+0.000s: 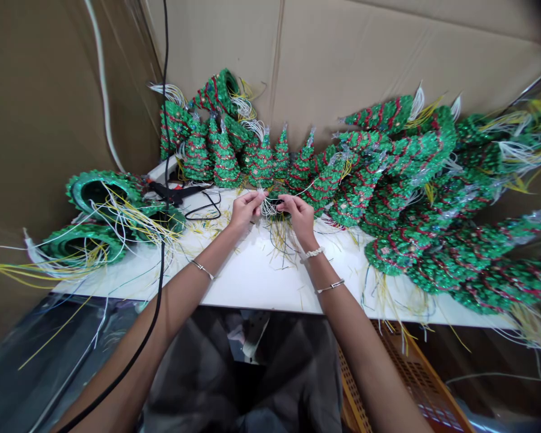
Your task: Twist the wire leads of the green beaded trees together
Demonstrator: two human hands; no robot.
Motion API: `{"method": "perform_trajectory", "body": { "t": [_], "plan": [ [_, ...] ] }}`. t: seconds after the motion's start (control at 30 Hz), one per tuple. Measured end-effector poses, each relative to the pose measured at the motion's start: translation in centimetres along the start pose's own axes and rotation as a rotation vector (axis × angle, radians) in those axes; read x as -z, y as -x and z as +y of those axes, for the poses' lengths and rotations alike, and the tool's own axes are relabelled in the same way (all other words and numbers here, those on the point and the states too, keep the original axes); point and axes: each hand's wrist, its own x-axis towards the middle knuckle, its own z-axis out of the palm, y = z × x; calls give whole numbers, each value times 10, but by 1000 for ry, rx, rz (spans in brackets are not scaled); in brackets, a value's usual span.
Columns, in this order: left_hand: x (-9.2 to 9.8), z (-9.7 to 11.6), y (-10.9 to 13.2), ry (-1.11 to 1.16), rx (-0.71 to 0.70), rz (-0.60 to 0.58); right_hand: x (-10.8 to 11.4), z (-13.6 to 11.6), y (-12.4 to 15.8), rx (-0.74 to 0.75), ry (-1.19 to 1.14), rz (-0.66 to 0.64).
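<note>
My left hand (247,208) pinches a bundle of thin white wires (269,205) over the middle of the white table. Facing it, my right hand (296,211) has its fingers closed at the other side of the same bundle, with one white strand rising to the right past it. The wires come from the open base of a small green Christmas tree (277,197), which lies between both hands with its hollow end toward me. Yellow and dark wires hang from it onto the table. My hands partly cover this tree.
Decorated green trees (225,157) stand along the cardboard wall; more lie heaped at the right (433,216). Hollow trees with trailing wires (101,191) lie at the left, near a black glue gun (180,193). A black cable (164,120) hangs in front. Wire clippings litter the white table (261,276).
</note>
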Motion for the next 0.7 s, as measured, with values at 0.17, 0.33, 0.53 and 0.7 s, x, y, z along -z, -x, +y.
{"method": "perform_trajectory", "body": {
  "t": [0.17,0.33,0.53,0.7],
  "plan": [
    [-5,3,3,-46,-8,-22,-1,-3,3,78,110,50],
    [-9,5,7,-52,7,-44,-1,1,7,143,348,55],
    [-8,3,8,-59,5,-43,-5,8,9,225,586,-108],
    [-9,0,6,-69,-7,-26,-6,7,10,223,718,-154]
  ]
}}
